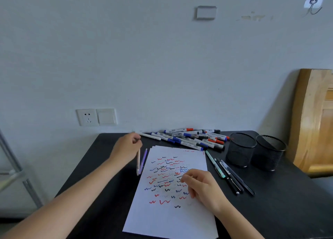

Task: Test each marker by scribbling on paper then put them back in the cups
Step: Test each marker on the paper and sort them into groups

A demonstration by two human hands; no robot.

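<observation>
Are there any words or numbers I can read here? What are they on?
No text here can be read.
Pile of markers: printed labels on the barrels, too small and blurred.
Black pens: pale print, too small.
Paper: only scribbles, no words.
Cream pen in the left hand: blurred, no print visible.

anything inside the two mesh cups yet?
Nothing sticks out of the left mesh cup or the right mesh cup; the inner walls in view are bare. Their bottoms are hidden by the near walls.
</observation>
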